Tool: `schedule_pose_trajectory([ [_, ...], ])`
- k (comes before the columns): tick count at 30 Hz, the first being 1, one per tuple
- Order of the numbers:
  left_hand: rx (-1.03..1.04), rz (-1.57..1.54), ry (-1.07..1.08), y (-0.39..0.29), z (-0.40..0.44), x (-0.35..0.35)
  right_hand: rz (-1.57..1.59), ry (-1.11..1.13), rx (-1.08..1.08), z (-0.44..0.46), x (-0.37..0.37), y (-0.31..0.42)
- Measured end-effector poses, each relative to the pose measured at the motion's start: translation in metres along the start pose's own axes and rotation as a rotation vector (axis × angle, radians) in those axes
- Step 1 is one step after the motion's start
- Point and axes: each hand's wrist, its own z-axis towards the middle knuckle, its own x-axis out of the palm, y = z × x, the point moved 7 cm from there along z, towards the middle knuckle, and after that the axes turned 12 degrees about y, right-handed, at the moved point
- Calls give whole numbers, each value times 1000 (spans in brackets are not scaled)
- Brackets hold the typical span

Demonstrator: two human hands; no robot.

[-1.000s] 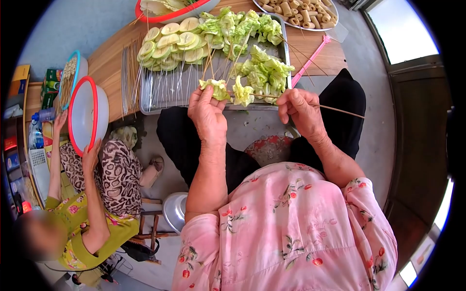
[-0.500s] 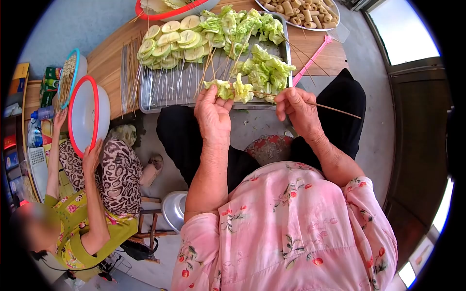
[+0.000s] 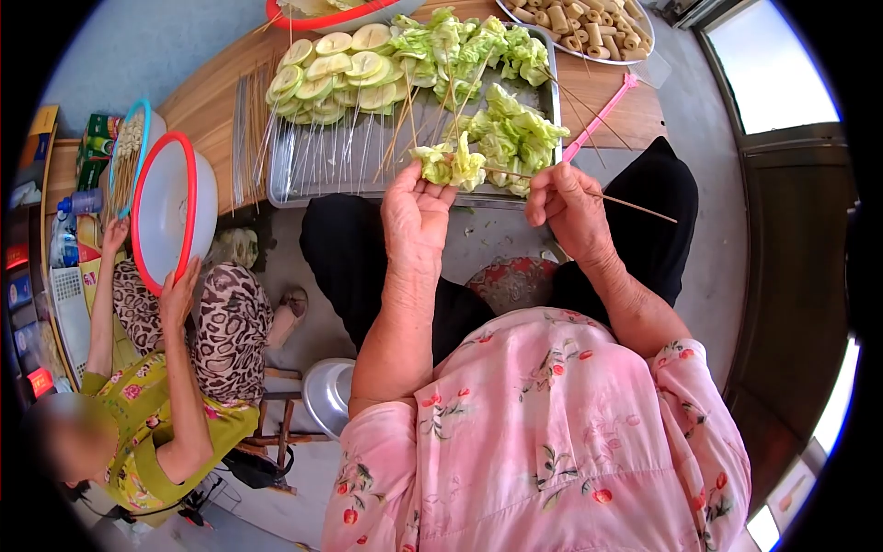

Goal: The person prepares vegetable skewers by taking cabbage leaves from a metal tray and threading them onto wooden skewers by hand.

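My right hand pinches a thin wooden skewer that runs sideways in front of me. Lettuce pieces are threaded near its left end. My left hand is under the leftmost piece, its fingers curled against the leaf. Both hands are at the near edge of a metal tray. On the tray lie skewered pale green slices at the left, lettuce on skewers at the back and more lettuce at the right.
Bare skewers lie left of the tray. A plate of short brown rolls and a pink stick are at the right. At the left, a seated person holds a red-rimmed bowl. A metal basin stands on the floor.
My left hand has moved right and slightly up, and the lettuce pieces on the skewer are closer together. The view has shifted slightly.
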Motion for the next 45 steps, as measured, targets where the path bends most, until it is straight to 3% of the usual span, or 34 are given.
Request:
schedule_pose_trajectory([
  [28,-141,10,142,15,3,-1,298,4,18,8,-2,-11],
  [40,-100,24,97,11,-2,9,87,56,-13,7,8,-12],
  [45,-67,132,234,9,-3,17,1,24,-18,4,8,-10],
])
